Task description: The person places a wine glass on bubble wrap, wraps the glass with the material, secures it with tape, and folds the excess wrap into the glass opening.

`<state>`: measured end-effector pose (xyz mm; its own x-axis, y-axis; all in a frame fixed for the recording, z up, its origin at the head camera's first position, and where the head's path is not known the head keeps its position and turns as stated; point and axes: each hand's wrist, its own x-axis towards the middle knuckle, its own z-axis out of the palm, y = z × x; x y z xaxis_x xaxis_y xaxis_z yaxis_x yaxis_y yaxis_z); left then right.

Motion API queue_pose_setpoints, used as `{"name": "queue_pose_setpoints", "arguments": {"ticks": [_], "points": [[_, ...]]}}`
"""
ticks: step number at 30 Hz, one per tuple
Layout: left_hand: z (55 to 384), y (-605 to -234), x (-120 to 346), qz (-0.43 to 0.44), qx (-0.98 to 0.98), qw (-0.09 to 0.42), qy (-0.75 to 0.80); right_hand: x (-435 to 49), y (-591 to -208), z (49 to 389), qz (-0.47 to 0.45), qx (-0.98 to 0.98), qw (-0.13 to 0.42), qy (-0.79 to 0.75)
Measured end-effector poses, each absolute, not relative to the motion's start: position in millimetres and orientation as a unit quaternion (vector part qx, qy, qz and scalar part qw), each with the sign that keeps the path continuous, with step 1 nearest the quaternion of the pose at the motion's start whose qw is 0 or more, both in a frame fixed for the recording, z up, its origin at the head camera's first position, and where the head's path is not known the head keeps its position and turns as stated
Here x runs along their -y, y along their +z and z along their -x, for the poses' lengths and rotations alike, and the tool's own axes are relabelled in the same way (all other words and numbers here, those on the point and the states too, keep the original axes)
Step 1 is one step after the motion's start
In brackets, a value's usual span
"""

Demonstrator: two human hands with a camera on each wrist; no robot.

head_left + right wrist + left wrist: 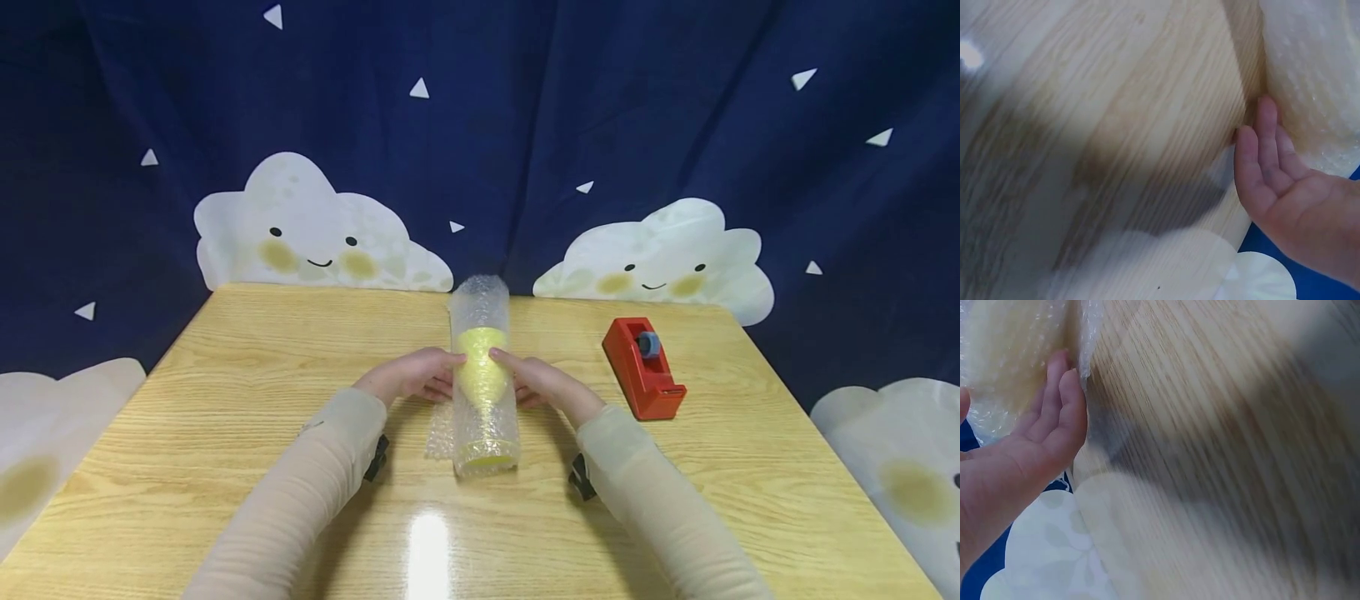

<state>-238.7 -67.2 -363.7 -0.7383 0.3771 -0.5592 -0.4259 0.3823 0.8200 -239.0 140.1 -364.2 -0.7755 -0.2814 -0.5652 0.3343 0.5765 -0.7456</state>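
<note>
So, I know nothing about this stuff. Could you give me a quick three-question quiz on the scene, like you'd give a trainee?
1. Multiple choice: what colour is the body of the tape dispenser? A) green, B) white, C) red.
2. True or false: the tape dispenser lies on the left hand's side of the table.
3. Fill the gap: the left hand and the right hand hold a yellow item wrapped in ____.

Key:
1. C, red.
2. False; it is on the right hand's side of the table.
3. Bubble wrap.
</note>
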Motion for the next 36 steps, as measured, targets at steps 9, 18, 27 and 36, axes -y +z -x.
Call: {"name": "queue_pose_setpoints", "arguments": {"ticks": [9, 18, 27, 36], "points": [[236, -354, 63, 0.028, -0.795, 0.335, 0.505, -140, -363, 238, -0.020, -0.827, 0.326, -0.457], [233, -357, 52, 0.066, -0.811, 0.289, 0.505, -149, -360, 235, -0.022, -0.825, 0.327, -0.461], [236, -362, 56, 0.087, -0.788, 0.299, 0.530, -151, -363, 238, -0.045, -0.818, 0.319, -0.475], [240, -362, 60, 0.086, -0.779, 0.313, 0.536, -150, -363, 238, -0.032, -0.820, 0.327, -0.469]]}}
